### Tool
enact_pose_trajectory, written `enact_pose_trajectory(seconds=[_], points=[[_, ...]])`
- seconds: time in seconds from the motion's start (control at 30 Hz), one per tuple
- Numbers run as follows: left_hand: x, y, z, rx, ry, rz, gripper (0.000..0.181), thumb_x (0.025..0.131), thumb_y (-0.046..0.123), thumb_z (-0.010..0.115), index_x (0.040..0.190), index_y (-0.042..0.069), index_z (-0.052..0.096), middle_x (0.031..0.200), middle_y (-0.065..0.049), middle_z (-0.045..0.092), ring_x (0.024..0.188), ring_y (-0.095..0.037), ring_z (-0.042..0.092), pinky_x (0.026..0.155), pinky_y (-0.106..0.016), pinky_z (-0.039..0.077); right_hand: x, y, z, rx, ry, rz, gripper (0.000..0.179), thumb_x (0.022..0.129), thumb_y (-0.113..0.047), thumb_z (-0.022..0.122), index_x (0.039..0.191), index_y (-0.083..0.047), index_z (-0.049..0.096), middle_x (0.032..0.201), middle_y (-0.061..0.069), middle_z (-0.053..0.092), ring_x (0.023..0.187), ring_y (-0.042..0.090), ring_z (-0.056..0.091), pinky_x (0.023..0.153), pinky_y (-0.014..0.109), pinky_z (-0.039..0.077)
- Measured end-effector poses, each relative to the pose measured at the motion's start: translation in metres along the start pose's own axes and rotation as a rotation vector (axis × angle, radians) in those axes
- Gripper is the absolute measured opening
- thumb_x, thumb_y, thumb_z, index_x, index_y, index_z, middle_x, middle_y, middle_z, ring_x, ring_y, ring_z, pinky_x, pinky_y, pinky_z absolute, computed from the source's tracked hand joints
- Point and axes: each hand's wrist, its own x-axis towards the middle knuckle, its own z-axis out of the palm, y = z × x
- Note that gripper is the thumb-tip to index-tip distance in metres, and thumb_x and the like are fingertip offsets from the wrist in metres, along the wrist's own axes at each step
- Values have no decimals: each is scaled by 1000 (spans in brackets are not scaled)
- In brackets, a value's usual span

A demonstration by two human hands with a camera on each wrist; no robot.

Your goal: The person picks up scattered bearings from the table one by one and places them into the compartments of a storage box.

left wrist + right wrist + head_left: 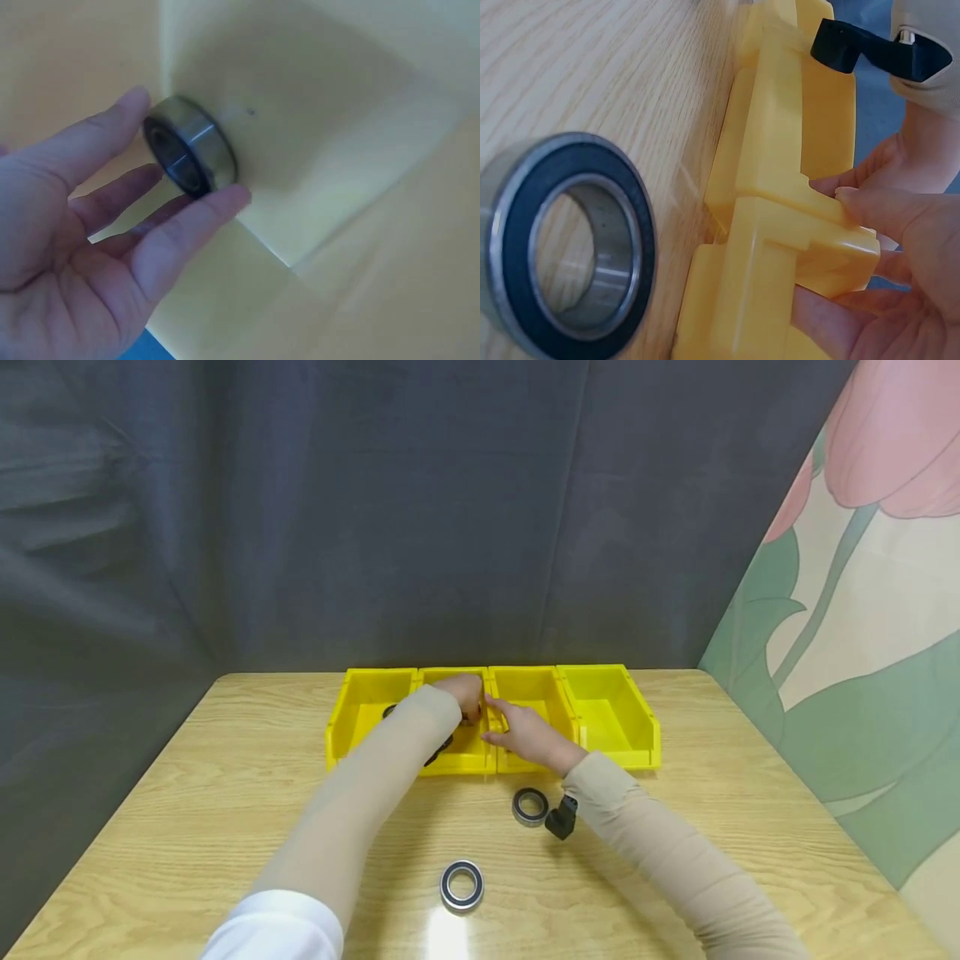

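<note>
My left hand (463,692) reaches down into the second yellow bin (457,764) from the left. It holds a ball bearing (199,146) by its outer ring between thumb and fingers, close to the bin's wall in the left wrist view. The bearing is mostly hidden by my hand in the head view. My right hand (531,737) is over the third bin (525,681), thumb and forefinger spread apart. In the right wrist view, one fingertip (847,193) is right at the rim between the second and third bins; other fingers reach into the third bin.
Two loose bearings lie on the wooden table: one (462,887) near the front, another (530,807) beside the black wrist camera (562,818). The leftmost bin (337,727) and the rightmost bin (647,727) complete the row, before a dark curtain (420,527).
</note>
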Motion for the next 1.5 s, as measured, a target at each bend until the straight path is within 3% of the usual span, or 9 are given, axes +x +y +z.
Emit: enact_pose_trajectory(seconds=[0.17,0.27,0.4,0.53,0.73,0.93,1.17,1.4,1.5], points=[[-10,-12,-14,24,34,19,28,87,21,73,109,4,67,99,-8,64,84,-19,58,77,-30,50,3,0,-1,8,-8,3,71,96,-27,62,153,-7,25,92,13,63,46,11,35,62,28,43],[-21,-22,-20,19,103,53,42,90,20,70,127,5,60,128,-11,60,113,-25,57,98,-37,47,3,0,-1,5,-9,3,72,95,-29,62,153,-8,24,119,19,63,47,11,37,62,27,43],[-41,-38,-29,-65,204,99,41,93,15,64,132,4,57,136,-13,55,122,-29,54,102,-40,45,3,1,0,-3,-12,10,73,95,-31,62,154,-9,24,133,19,56,50,11,39,74,31,46],[-60,-55,-32,-128,298,107,37,95,13,60,130,1,57,132,-16,57,117,-30,57,98,-41,48,4,1,0,-8,-12,5,73,96,-31,61,154,-9,23,137,19,54,51,11,39,84,35,45],[-79,-69,-20,-130,313,14,39,96,19,59,130,0,54,129,-16,59,101,-25,62,88,-37,51,4,3,-1,-1,-6,-9,71,96,-26,62,153,-7,24,137,20,53,49,11,35,83,35,45],[-100,-70,2,-161,324,-29,47,97,27,57,130,-6,49,74,-7,59,53,-13,42,60,-29,43,3,5,-2,7,-22,-3,73,96,-30,61,154,-9,23,93,16,64,45,10,32,67,30,44],[-114,-59,20,-212,269,-66,48,95,35,60,119,-7,53,59,0,44,46,-10,35,48,-25,34,1,9,-4,26,-23,11,73,96,-30,61,154,-10,22,58,-1,47,43,11,33,61,28,43],[-115,-54,30,-261,231,-91,75,90,32,68,140,-12,34,56,2,46,46,-10,39,49,-25,36,1,10,-6,29,-22,16,73,96,-27,61,154,-10,22,54,-1,42,42,11,31,59,29,41],[-113,-53,33,-274,243,-105,65,88,29,71,132,-9,41,57,2,42,48,-11,37,47,-25,34,1,11,-5,33,-16,6,72,96,-28,61,154,-10,23,80,7,63,44,12,35,65,30,44]])
